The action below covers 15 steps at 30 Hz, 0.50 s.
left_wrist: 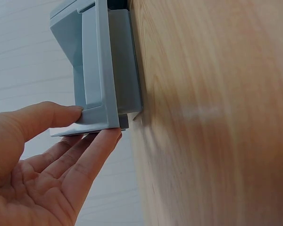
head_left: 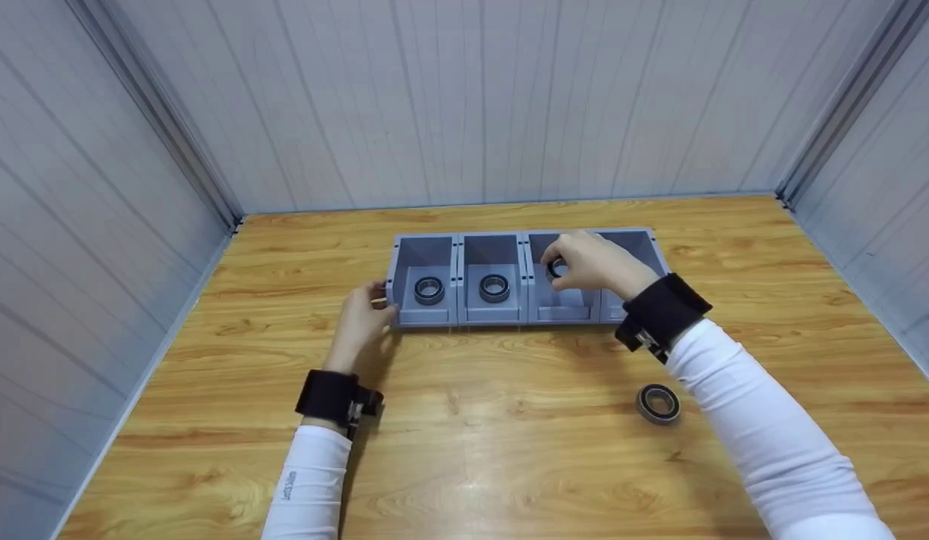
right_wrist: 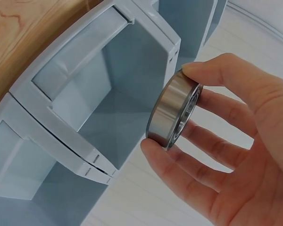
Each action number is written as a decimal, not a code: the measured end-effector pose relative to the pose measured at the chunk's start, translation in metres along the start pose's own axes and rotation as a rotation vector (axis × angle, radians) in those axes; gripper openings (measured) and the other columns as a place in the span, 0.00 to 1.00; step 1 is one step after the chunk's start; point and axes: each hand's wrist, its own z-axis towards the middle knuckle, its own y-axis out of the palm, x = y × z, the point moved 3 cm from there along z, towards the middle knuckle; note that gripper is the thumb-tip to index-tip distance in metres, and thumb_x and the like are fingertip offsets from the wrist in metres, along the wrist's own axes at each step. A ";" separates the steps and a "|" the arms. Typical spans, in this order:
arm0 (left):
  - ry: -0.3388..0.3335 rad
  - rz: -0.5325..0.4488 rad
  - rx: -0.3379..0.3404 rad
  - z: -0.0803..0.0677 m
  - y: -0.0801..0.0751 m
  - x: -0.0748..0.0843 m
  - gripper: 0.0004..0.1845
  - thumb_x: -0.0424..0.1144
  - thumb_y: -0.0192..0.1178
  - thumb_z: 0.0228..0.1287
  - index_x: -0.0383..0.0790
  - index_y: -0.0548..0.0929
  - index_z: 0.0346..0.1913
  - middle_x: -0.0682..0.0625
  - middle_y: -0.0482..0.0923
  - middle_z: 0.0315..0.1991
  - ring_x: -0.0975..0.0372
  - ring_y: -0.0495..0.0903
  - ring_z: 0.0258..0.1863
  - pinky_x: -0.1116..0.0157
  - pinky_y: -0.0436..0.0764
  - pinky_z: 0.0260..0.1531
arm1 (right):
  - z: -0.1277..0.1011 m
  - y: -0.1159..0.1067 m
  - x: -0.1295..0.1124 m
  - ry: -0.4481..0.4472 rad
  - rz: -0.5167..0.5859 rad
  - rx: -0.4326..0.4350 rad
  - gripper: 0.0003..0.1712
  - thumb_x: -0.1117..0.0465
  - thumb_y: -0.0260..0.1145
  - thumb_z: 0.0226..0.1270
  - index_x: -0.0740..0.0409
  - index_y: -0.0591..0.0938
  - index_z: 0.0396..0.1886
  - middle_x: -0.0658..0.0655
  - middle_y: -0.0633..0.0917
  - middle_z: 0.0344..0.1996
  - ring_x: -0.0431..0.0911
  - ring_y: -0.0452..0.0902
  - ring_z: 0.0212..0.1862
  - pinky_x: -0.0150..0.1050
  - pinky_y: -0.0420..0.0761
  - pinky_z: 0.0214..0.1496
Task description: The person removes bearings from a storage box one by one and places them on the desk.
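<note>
Four-walled grey plastic bins stand joined in a row; the leftmost bin [head_left: 423, 318] and the one beside it [head_left: 493, 316] each hold a ball bearing lying flat. My left hand [head_left: 363, 319] grips the leftmost bin's outer side near the front, thumb [left_wrist: 61, 115] on its front edge, fingers against the side wall. Above the third bin [head_left: 562, 315], my right hand [head_left: 596, 261] holds a steel ball bearing [right_wrist: 172, 110] by its rim, between thumb and fingers. In the right wrist view the bearing is tilted, apart from the bin walls. My right hand partly hides the rightmost bin [head_left: 633, 238].
Another ball bearing [head_left: 658, 404] lies on the wooden table [head_left: 464, 435], in front of the bins and beside my right forearm. Pale panel walls [head_left: 479, 105] enclose the table at the back and both sides.
</note>
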 end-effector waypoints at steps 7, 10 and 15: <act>0.007 -0.001 -0.005 0.000 0.000 -0.001 0.28 0.23 0.55 0.67 0.19 0.67 0.69 0.24 0.74 0.65 0.37 0.77 0.66 0.50 0.79 0.69 | -0.002 -0.003 -0.004 0.007 -0.013 -0.005 0.23 0.63 0.69 0.66 0.66 0.84 0.59 0.67 0.86 0.57 0.60 0.83 0.58 0.56 0.84 0.62; 0.008 -0.007 -0.002 0.001 0.000 -0.001 0.28 0.23 0.56 0.67 0.19 0.68 0.69 0.24 0.75 0.65 0.37 0.78 0.66 0.50 0.79 0.69 | -0.005 -0.003 -0.005 0.000 -0.024 -0.003 0.23 0.63 0.69 0.65 0.67 0.84 0.59 0.68 0.87 0.57 0.60 0.83 0.58 0.56 0.85 0.61; 0.005 -0.004 -0.001 0.001 0.001 0.000 0.28 0.23 0.56 0.67 0.19 0.68 0.69 0.24 0.74 0.65 0.37 0.77 0.66 0.49 0.79 0.69 | -0.008 -0.003 -0.007 0.003 -0.029 -0.015 0.23 0.62 0.70 0.66 0.66 0.83 0.60 0.67 0.87 0.56 0.60 0.83 0.58 0.56 0.84 0.62</act>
